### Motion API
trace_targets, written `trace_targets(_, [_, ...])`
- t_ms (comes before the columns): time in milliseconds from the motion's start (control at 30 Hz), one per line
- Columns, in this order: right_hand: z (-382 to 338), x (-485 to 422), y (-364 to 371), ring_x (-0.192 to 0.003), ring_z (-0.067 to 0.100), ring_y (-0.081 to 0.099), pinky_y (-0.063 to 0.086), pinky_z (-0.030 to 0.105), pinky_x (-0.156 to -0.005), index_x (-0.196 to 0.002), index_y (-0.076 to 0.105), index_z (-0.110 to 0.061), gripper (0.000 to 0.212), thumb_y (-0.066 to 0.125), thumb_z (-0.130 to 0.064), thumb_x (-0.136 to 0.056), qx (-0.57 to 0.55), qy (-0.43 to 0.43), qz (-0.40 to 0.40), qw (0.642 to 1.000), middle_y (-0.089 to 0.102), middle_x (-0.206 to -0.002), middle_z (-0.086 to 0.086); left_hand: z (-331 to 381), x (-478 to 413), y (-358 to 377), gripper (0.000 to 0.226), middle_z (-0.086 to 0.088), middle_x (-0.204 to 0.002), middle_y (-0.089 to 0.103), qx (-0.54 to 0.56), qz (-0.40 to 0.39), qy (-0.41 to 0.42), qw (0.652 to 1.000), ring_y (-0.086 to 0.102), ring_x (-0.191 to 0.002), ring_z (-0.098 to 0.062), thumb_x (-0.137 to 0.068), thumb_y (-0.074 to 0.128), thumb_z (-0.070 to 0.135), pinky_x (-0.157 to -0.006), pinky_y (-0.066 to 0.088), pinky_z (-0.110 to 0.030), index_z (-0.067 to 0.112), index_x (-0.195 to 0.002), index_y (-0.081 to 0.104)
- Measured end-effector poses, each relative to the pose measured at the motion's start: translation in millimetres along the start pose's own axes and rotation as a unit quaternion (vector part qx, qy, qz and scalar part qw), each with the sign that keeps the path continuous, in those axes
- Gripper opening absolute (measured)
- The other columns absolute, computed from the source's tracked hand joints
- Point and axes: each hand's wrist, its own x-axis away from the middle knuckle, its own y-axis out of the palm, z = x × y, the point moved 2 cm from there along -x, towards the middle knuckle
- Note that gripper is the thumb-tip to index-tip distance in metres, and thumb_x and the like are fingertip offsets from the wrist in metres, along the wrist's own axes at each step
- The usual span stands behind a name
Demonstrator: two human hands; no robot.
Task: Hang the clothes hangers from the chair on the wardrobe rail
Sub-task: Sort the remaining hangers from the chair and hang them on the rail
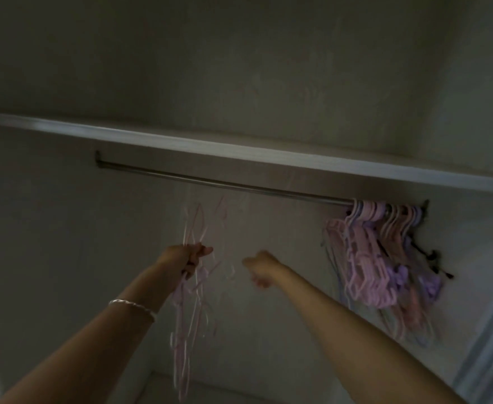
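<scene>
The wardrobe rail (210,182) runs from upper left to right, close under the shelf (181,141). The hung hangers (379,258) crowd its right end against the side wall (472,243); the left and middle stretch is bare. At frame centre, below the rail, the left hand (185,258) clenches a blurred bundle of pale pink hangers (187,316). The right hand (261,268) is curled and blurred; its grip cannot be told.

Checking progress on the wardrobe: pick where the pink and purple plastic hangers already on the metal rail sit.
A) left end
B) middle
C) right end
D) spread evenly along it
C: the pink and purple plastic hangers hang bunched at the right end of the metal rail; the left hand grips a bundle of thin pink hangers below the rail.
</scene>
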Motion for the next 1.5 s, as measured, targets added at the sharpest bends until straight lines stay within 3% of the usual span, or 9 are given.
trace_targets(167, [-3.6,21.0,86.9,-0.07,0.024,0.061,0.049,0.03,-0.059,-0.09,0.049,-0.003,0.047,0.054,-0.05,-0.091,-0.38,0.118,-0.249,0.883,0.064,-0.08,0.015,-5.5,36.3,-36.6,0.031,-0.003,-0.057,0.07,0.119,-0.037,-0.057,0.991,0.033,-0.022,0.002,-0.101,0.032,0.005,-0.022,0.018,-0.007,0.0,-0.078,0.051])
trace_targets(333, [-31.8,32.0,102.2,-0.035,0.02,0.059,0.045,0.018,-0.034,-0.074,0.055,0.004,0.049,0.047,-0.037,-0.099,-0.673,0.167,-0.167,0.701,0.061,-0.048,0.014,-9.2,49.9,-60.6,0.026,-0.002,-0.06,0.071,0.103,-0.003,-0.043,0.994,0.036,-0.024,0.002,-0.101,0.037,0.008,-0.023,0.022,-0.007,0.001,-0.082,0.052])
trace_targets(533, [-55.9,48.6,76.2,-0.062,0.022,0.051,0.047,0.025,-0.049,-0.082,0.055,-0.003,0.04,0.063,-0.042,-0.085,-0.665,0.197,-0.135,0.708,0.055,-0.083,0.014,-16.3,62.8,-52.3,0.017,0.002,-0.064,0.072,0.019,-0.006,-0.027,0.999,0.039,-0.027,0.001,-0.098,0.048,0.015,-0.026,0.023,-0.006,0.008,-0.086,0.058])
trace_targets(633, [-57.9,56.1,64.4,-0.064,0.021,0.051,0.044,0.031,-0.061,-0.107,0.031,0.01,0.067,0.072,-0.036,-0.08,-0.613,0.225,-0.119,0.748,0.048,-0.101,0.016,-18.6,64.8,-50.0,0.036,-0.001,-0.063,0.072,-0.001,-0.011,-0.027,1.0,0.043,-0.029,-0.003,-0.102,0.038,0.03,-0.028,0.028,-0.008,0.005,-0.086,0.06])
trace_targets(733, [-55.0,55.6,63.8,-0.058,0.016,0.037,0.034,0.028,-0.056,-0.082,0.041,0.002,0.02,0.053,-0.012,-0.09,-0.579,0.22,-0.118,0.776,0.042,-0.075,0.011,-29.0,63.9,-49.1,0.046,-0.012,-0.056,0.068,0.007,-0.007,-0.048,0.999,0.061,-0.037,-0.014,-0.104,0.031,0.027,-0.035,0.048,-0.017,-0.004,-0.083,0.057])
trace_targets(867, [-51.2,65.5,81.7,-0.052,0.012,0.024,0.024,0.021,-0.054,-0.057,0.032,-0.013,0.017,0.03,0.004,-0.061,-0.562,0.169,-0.144,0.797,0.03,-0.039,0.005,-43.2,52.9,-59.5,0.047,-0.005,-0.034,0.055,-0.012,0.088,-0.05,0.995,0.048,-0.023,-0.011,-0.105,0.029,0.024,-0.027,0.036,-0.012,0.0,-0.07,0.051])
trace_targets(967, [-45.7,55.0,85.7,-0.05,0.012,0.023,0.02,0.023,-0.055,-0.056,0.026,-0.016,0.033,0.034,0.005,-0.08,-0.594,0.115,-0.13,0.786,0.025,-0.043,0.003,-48.1,45.0,-77.3,0.049,0.004,-0.027,0.033,-0.028,0.114,-0.076,0.99,0.023,-0.017,-0.006,-0.105,0.025,0.03,-0.031,0.019,-0.001,0.008,-0.066,0.045])
trace_targets(1133, [-16.7,30.5,90.8,-0.022,0.013,0.023,0.018,0.011,-0.035,-0.06,0.028,-0.014,0.04,0.02,-0.01,-0.099,-0.626,0.162,-0.162,0.746,0.023,-0.032,0.002,-44.6,41.6,-92.8,0.041,0.005,-0.027,0.03,0.091,0.116,-0.063,0.987,0.022,-0.018,-0.005,-0.104,0.028,0.019,-0.029,0.016,-0.002,0.009,-0.067,0.043])
trace_targets(1500, [14.2,38.0,99.3,-0.021,0.011,0.025,0.023,0.009,-0.038,-0.062,0.027,-0.012,0.024,0.031,0.008,-0.076,-0.657,0.202,-0.118,0.717,0.025,-0.033,0.005,-29.0,36.7,-94.0,0.035,0.003,-0.029,0.037,0.207,0.117,-0.026,0.971,0.029,-0.019,-0.002,-0.102,0.03,0.01,-0.025,0.024,-0.008,0.002,-0.072,0.047])
